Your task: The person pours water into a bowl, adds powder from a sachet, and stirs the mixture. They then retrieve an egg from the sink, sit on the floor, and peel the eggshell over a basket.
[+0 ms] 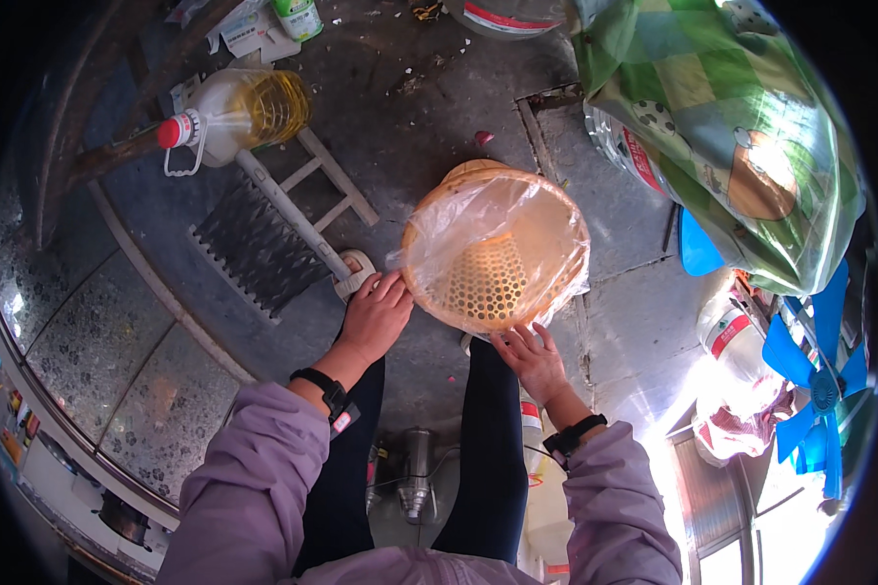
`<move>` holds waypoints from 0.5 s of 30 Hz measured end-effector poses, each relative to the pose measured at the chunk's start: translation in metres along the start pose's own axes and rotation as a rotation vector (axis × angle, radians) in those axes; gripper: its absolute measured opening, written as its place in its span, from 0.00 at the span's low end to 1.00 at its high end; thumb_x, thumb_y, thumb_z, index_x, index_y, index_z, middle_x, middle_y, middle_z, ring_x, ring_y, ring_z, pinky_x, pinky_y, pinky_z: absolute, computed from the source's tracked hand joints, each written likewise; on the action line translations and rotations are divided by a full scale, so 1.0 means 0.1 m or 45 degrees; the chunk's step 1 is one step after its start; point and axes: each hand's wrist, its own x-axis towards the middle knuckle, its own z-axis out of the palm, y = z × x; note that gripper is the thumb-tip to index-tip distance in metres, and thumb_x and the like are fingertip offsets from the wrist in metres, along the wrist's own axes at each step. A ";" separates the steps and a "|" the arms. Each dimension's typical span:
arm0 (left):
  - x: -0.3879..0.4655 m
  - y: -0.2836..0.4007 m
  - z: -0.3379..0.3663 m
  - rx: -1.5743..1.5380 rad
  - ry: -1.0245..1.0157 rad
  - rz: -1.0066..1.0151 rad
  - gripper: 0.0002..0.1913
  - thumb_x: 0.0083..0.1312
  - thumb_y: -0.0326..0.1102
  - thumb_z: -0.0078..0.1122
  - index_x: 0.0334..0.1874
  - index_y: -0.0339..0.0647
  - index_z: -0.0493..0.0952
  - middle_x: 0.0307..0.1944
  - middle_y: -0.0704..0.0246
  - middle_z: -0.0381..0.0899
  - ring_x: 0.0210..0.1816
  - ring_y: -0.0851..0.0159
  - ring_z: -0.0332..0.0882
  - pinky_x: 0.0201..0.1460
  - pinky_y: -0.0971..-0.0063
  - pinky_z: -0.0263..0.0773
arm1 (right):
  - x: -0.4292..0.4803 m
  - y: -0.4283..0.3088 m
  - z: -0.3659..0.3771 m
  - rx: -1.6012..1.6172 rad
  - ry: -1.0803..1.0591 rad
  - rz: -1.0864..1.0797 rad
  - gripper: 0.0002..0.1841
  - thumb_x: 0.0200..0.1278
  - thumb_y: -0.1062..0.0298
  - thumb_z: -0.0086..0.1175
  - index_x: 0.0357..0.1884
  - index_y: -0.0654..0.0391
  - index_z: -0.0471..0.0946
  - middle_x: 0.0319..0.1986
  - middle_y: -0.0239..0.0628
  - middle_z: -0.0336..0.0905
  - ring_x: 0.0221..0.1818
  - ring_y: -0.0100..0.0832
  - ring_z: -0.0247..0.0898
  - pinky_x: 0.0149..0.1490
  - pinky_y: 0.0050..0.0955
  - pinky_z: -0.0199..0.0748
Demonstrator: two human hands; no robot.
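A round woven basket stands before me, with clear plastic film stretched over its mouth. Through the film shows a yellowish sheet or panel with many round holes. My left hand lies against the basket's left lower rim, its fingertips at the edge of the film. At the near rim, my right hand touches the film's edge with its fingers spread. Whether either hand pinches the film cannot be made out.
Left are an oil jug with a red cap, a metal rack and a patterned cabinet. Right are a green checked cloth, blue fan blades and a plastic bottle. A metal flask stands between my legs.
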 end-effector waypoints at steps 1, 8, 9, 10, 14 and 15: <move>0.02 0.01 -0.01 0.010 -0.009 -0.015 0.11 0.64 0.38 0.62 0.46 0.45 0.82 0.57 0.69 0.79 0.61 0.61 0.72 0.65 0.60 0.64 | -0.02 -0.01 0.01 -0.027 -0.029 -0.025 0.34 0.61 0.67 0.50 0.73 0.46 0.63 0.59 0.33 0.72 0.68 0.36 0.63 0.76 0.47 0.49; 0.13 0.12 0.07 -0.388 -0.302 -0.464 0.20 0.64 0.36 0.61 0.59 0.42 0.76 0.68 0.68 0.69 0.61 0.57 0.71 0.64 0.62 0.67 | 0.09 -0.22 0.11 -0.216 -0.146 -0.023 0.34 0.63 0.66 0.48 0.74 0.49 0.61 0.65 0.35 0.65 0.73 0.39 0.55 0.76 0.49 0.47; 0.14 0.12 0.11 -0.549 -0.279 -0.525 0.20 0.64 0.35 0.60 0.59 0.42 0.75 0.69 0.69 0.68 0.60 0.56 0.72 0.63 0.63 0.68 | 0.10 -0.24 0.12 -0.231 -0.169 -0.007 0.34 0.63 0.66 0.48 0.74 0.49 0.61 0.65 0.35 0.65 0.73 0.39 0.55 0.76 0.49 0.47; 0.15 0.11 0.15 -0.576 -0.228 -0.537 0.20 0.64 0.34 0.60 0.59 0.41 0.75 0.69 0.67 0.68 0.58 0.55 0.73 0.61 0.64 0.70 | 0.11 -0.25 0.11 -0.232 -0.177 0.005 0.34 0.63 0.66 0.48 0.74 0.50 0.61 0.65 0.35 0.65 0.73 0.39 0.55 0.76 0.49 0.48; 0.23 0.05 0.32 -1.054 -0.021 -0.754 0.19 0.62 0.34 0.60 0.55 0.36 0.77 0.61 0.58 0.75 0.48 0.55 0.80 0.53 0.68 0.74 | 0.05 -0.21 0.03 0.014 -0.039 0.250 0.31 0.61 0.68 0.50 0.69 0.53 0.67 0.62 0.37 0.68 0.71 0.41 0.57 0.73 0.50 0.52; 0.27 0.04 0.35 -1.272 -0.078 -0.907 0.18 0.62 0.34 0.60 0.53 0.35 0.78 0.58 0.56 0.78 0.45 0.56 0.81 0.50 0.70 0.75 | 0.04 -0.19 0.01 0.081 0.022 0.361 0.29 0.61 0.70 0.51 0.68 0.54 0.68 0.61 0.38 0.69 0.70 0.42 0.58 0.72 0.50 0.54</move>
